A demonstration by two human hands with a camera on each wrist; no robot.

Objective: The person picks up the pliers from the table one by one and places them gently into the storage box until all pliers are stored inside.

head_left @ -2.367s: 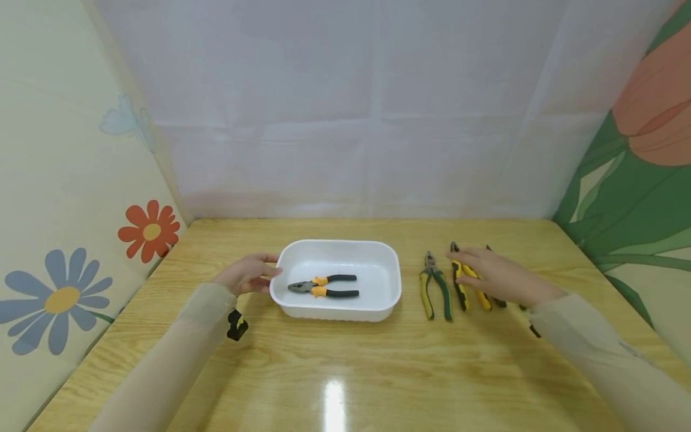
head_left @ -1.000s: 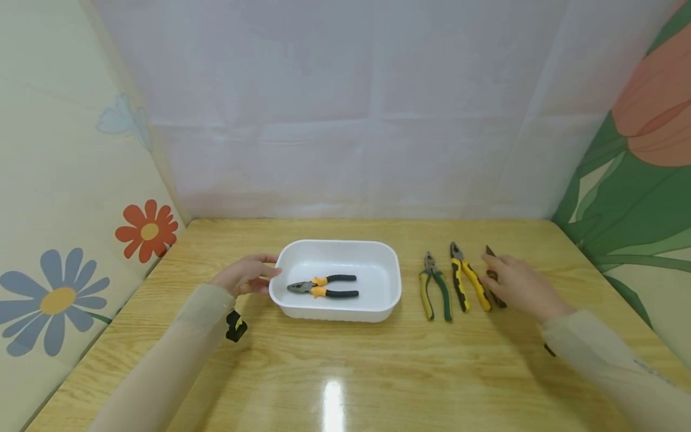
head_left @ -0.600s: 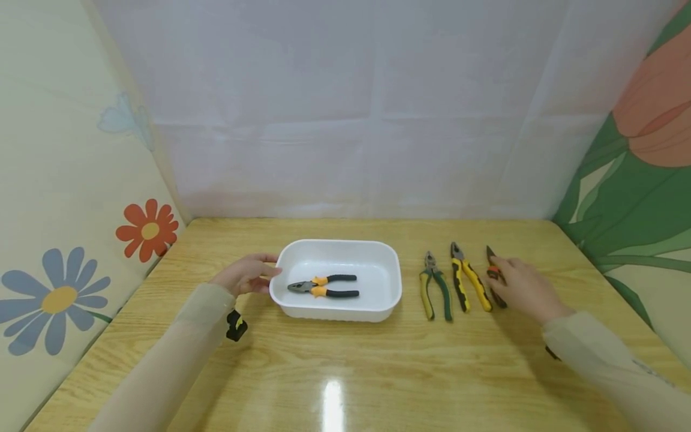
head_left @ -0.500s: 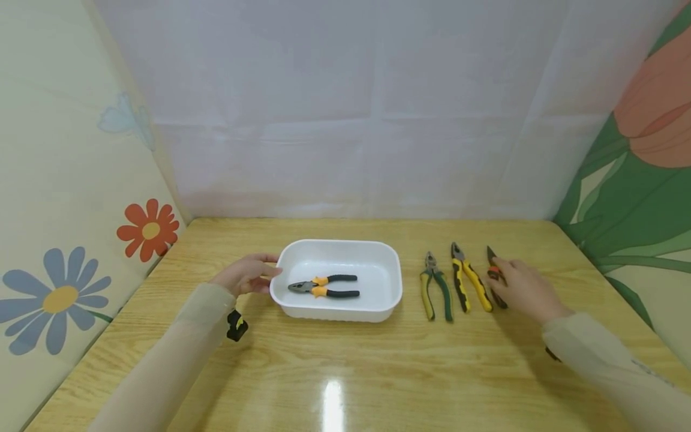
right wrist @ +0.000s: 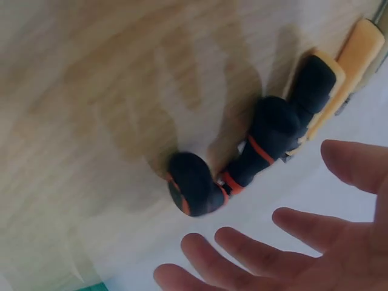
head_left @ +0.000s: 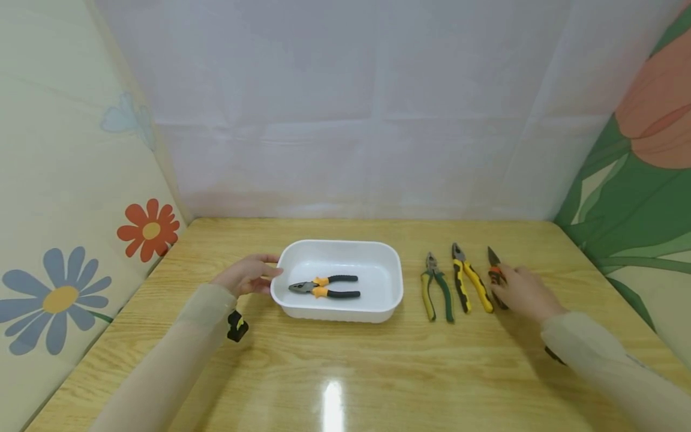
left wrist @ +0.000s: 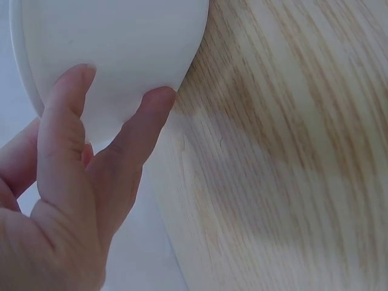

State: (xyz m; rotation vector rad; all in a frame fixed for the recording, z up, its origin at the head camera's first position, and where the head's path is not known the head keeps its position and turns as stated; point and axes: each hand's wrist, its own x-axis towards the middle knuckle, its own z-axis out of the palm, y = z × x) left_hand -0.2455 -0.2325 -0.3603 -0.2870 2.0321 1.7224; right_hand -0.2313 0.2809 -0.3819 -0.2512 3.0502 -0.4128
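Note:
In the head view my left hand (head_left: 245,277) is at the left end of a white plastic tub (head_left: 390,282). Its fingers, slightly bent, rest against the tub's outer wall in the left wrist view. Combination pliers with orange-and-black handles (head_left: 336,294) lie inside the tub. At the right, my right hand (head_left: 526,294) reaches over long-nose pliers with black-and-red handles (head_left: 495,275) and partly hides them. From the right wrist, its fingers look spread and apart from the handles, holding nothing.
Left of the right hand lie pliers with yellow-and-black handles (head_left: 476,287) and pliers with green-and-yellow handles (head_left: 445,294), both on the wooden table (head_left: 410,372). A white cloth (head_left: 345,120) hangs behind, and flowered panels (head_left: 59,300) flank both sides.
My right hand has moved right, from over the yellow-and-black pliers to the black-and-red ones, then shifted slightly, uncovering more of their red part. The left hand and tub stay in place.

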